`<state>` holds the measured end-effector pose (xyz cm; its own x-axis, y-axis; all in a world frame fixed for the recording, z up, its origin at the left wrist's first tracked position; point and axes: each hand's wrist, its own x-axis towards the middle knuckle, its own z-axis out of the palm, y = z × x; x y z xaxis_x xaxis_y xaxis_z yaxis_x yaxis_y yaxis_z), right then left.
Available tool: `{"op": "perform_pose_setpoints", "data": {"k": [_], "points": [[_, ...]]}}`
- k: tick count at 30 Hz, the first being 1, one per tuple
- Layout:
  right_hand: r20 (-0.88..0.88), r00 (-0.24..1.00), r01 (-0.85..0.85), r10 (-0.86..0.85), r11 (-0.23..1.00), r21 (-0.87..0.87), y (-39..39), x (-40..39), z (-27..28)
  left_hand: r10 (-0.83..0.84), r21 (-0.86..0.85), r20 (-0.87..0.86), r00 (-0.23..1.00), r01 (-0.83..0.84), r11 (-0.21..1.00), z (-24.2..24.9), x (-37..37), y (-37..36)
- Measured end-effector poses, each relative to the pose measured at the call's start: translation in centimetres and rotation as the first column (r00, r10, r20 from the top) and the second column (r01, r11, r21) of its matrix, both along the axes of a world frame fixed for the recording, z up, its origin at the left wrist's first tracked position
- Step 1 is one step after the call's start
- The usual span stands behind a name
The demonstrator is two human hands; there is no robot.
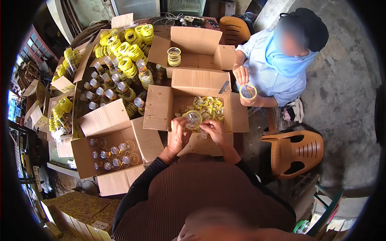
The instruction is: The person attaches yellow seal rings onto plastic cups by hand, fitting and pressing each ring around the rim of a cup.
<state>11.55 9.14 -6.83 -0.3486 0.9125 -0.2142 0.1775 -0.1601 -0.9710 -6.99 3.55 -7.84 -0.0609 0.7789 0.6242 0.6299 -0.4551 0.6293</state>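
Note:
My left hand (178, 132) is closed around the side of a clear glass cup (194, 119) with a yellow rim, tilted so that its round mouth shows. Beside it my right hand (215, 131) has its fingers pinched together close to the rim; a small pale piece shows at the fingertips, too small to name. Both hands are over the near side of an open cardboard box (158, 107). Crumpled yellow and whitish strips (215, 107) lie in that box, partly hidden by the cup.
Across to the right, a co-worker (273, 68) holds another yellow-rimmed cup (248, 92). Glasses stand in a box (85, 158) at left. Stacked yellow-rimmed glasses (132, 52) crowd the table's back left. Another box (196, 37) stands behind; an orange chair (297, 152) stands right.

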Motion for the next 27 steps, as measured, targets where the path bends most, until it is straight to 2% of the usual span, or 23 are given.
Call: {"op": "perform_pose_setpoints", "data": {"k": [1, 3, 5, 7, 11, 12, 14, 16, 17, 19, 21, 22, 23, 25, 27], "points": [[-0.050, 0.998, 0.020, -0.025, 0.995, -0.094, -0.1, 0.0, 0.4, -0.001, 0.000, 0.001, 1.000, 0.001, 1.000, 0.6, 0.0, 0.1], [-0.061, 0.998, -0.009, 0.003, 0.995, -0.097, 0.2, 0.2, 0.1, -0.006, -0.110, 0.227, 0.974, 0.031, 0.993, 1.7, 0.0, 0.6], [-0.072, 0.997, -0.040, 0.033, 0.994, -0.100, 0.2, 0.3, 0.0, -0.021, -0.170, 0.165, 0.986, 0.049, 0.984, 1.3, -0.8, 1.0], [0.005, 0.997, -0.078, 0.079, 0.994, -0.079, 0.0, 0.3, 0.5, -0.075, -0.214, -0.017, 0.997, 0.069, 0.974, 1.3, -1.2, 1.2], [0.027, 0.999, -0.035, 0.035, 0.999, -0.012, -0.2, 0.0, -0.3, -0.037, -0.200, -0.029, 0.999, 0.031, 0.979, 0.4, -1.4, 1.2], [0.087, 0.996, -0.036, 0.033, 0.999, 0.035, -0.2, 0.0, -0.4, -0.036, -0.201, -0.029, 0.999, 0.029, 0.979, 0.1, -1.4, 1.1], [0.146, 0.989, -0.041, 0.029, 0.996, 0.080, -0.2, 0.0, -0.5, -0.013, -0.239, -0.118, 0.993, -0.015, 0.971, -0.3, -1.3, 1.0], [0.262, 0.965, -0.072, 0.012, 0.973, 0.218, -0.3, -0.1, 0.2, -0.023, -0.269, -0.114, 0.993, -0.008, 0.963, -0.5, -1.3, 0.8], [0.262, 0.965, -0.071, 0.011, 0.973, 0.218, -0.2, -0.1, 0.1, -0.034, -0.300, -0.110, 0.993, 0.000, 0.954, -0.6, -1.3, 0.8], [0.257, 0.966, -0.086, -0.001, 0.941, 0.326, -0.2, 0.0, -0.5, -0.051, -0.288, -0.118, 0.992, 0.015, 0.957, -1.4, -1.7, 1.0], [0.307, 0.951, -0.079, -0.044, 0.924, 0.375, -0.1, 0.2, -1.1, -0.127, -0.244, 0.050, 0.991, 0.135, 0.960, -2.3, -2.2, 1.0], [0.352, 0.932, -0.074, -0.089, 0.902, 0.424, 0.0, 0.3, -1.4, -0.195, -0.314, 0.434, 0.879, 0.351, 0.882, -2.7, -2.3, 1.6], [0.352, 0.932, -0.074, -0.088, 0.903, 0.423, 0.1, 0.5, -1.8, -0.195, -0.316, 0.435, 0.879, 0.351, 0.882, -3.2, -2.5, 1.8], [0.328, 0.937, -0.041, -0.117, 0.899, 0.435, 0.4, 1.0, -2.6, -0.201, -0.361, 0.561, 0.803, 0.455, 0.814, -2.4, -3.0, 1.9], [0.347, 0.931, -0.053, -0.113, 0.899, 0.435, 0.1, 1.2, -3.5, -0.209, -0.387, 0.523, 0.827, 0.448, 0.806, -1.4, -3.4, 1.7]]}}
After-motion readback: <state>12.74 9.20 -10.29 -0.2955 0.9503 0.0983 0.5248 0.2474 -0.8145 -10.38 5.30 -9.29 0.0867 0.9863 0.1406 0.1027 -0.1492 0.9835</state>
